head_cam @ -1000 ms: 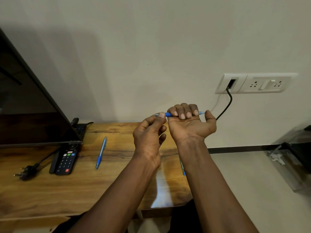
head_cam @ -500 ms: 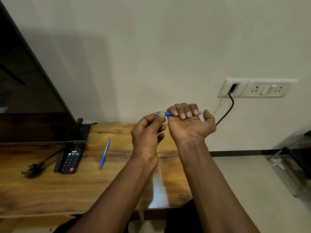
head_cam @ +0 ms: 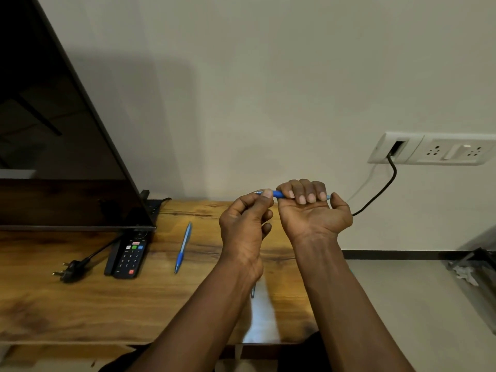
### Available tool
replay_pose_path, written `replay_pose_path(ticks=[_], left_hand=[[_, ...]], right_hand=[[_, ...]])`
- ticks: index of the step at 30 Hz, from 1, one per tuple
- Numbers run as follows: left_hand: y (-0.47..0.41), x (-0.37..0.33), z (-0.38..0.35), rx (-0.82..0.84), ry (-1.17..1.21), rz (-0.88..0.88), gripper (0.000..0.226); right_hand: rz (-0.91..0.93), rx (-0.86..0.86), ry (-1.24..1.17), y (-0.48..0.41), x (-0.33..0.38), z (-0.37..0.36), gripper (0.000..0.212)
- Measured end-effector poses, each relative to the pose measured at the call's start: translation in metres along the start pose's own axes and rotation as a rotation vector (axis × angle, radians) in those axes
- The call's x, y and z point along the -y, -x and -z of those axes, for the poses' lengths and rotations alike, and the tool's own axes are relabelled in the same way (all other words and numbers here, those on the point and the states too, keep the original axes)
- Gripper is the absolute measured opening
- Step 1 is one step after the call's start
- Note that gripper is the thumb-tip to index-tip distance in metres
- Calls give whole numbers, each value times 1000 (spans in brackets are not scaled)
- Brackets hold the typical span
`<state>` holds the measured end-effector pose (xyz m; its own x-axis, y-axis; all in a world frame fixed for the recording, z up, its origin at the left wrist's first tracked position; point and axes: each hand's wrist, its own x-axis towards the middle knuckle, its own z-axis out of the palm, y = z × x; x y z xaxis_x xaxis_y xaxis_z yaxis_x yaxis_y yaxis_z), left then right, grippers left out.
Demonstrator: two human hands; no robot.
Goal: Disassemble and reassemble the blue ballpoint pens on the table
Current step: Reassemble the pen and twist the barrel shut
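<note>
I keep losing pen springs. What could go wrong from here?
The left hand pinches the tip end of the held pen in mid-air near the right edge of the table; a freed tip or spring might drop to the floor. The right hand wraps the barrel, hiding most of it, so a loosening part could go unseen. The second pen lies loose near the left forearm and could get knocked.

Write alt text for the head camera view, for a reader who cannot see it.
A right hand grips the barrel of a blue pen, palm toward the camera, while the left hand pinches one end, over a wooden table. A second blue pen lies on the table beside a black remote, near a dark screen.
</note>
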<state>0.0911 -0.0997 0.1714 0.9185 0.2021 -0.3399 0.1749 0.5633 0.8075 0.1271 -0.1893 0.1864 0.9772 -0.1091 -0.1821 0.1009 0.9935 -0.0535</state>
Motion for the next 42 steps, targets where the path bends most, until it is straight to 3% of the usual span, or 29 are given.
replay_pose_path(ticks=[42], left_hand=[[17, 2, -19, 121, 0, -58, 9]], right_hand=[[26, 21, -14, 10, 27, -14, 33]])
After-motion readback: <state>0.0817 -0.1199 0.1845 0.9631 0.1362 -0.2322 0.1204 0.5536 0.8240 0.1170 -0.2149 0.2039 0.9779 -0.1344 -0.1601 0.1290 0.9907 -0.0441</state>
